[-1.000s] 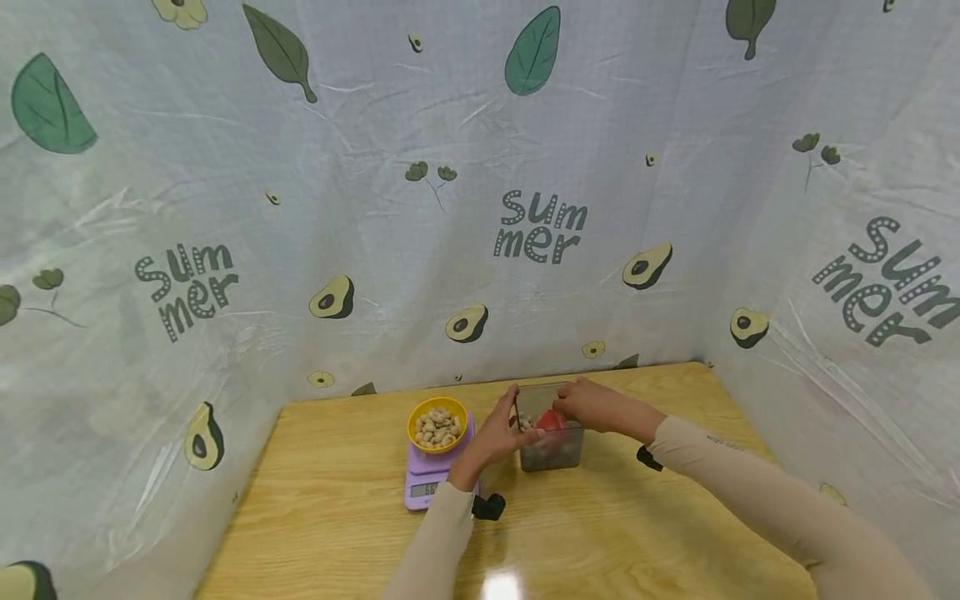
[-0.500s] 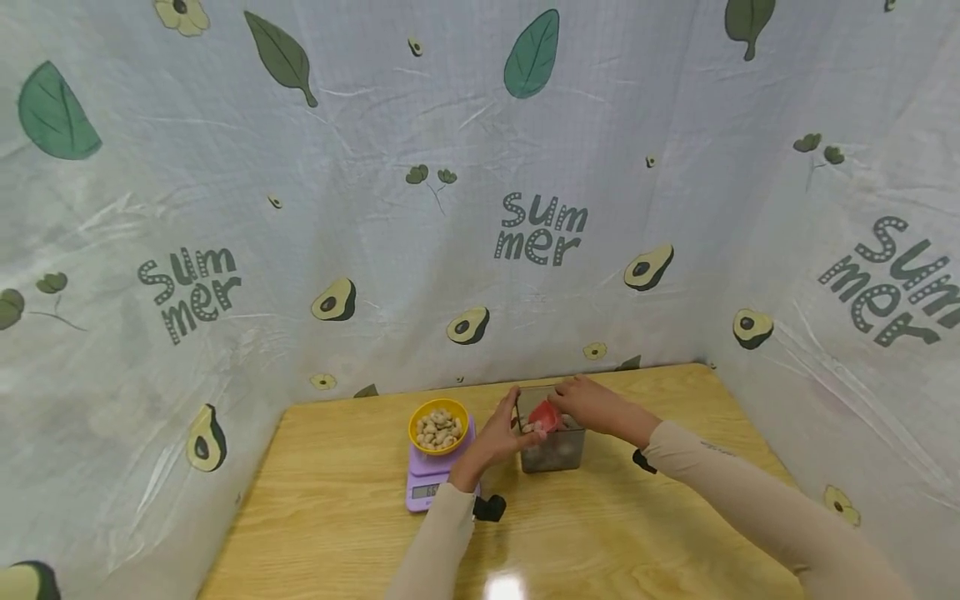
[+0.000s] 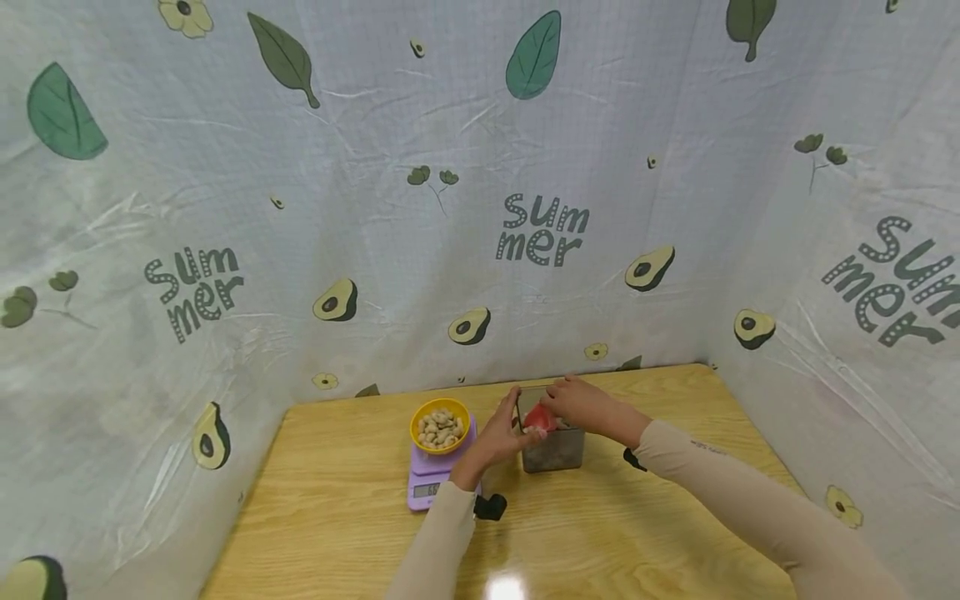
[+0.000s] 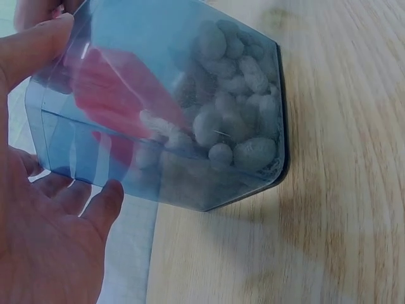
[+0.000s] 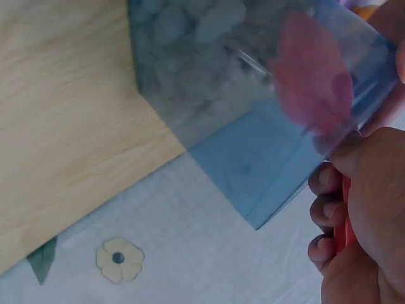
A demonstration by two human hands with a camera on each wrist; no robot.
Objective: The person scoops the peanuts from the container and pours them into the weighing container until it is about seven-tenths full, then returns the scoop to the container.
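My left hand grips the clear smoky plastic container at its rim, thumb on one wall and fingers on another. Unshelled peanuts lie in its bottom, seen through the wall in the left wrist view. My right hand holds a red scoop by its handle, fingers curled round it. The scoop's head is inside the container, tilted toward the left hand, and shows through the wall in both wrist views. Peanuts show at the scoop's edge.
Left of the container, a yellow bowl of peanuts stands on a purple kitchen scale with a lit display. All stand on a wooden table. A white printed sheet hangs behind and at both sides.
My right hand has shifted slightly left, and the scoop has moved left within the container, tilting toward my left hand. My left hand keeps its grip in place.
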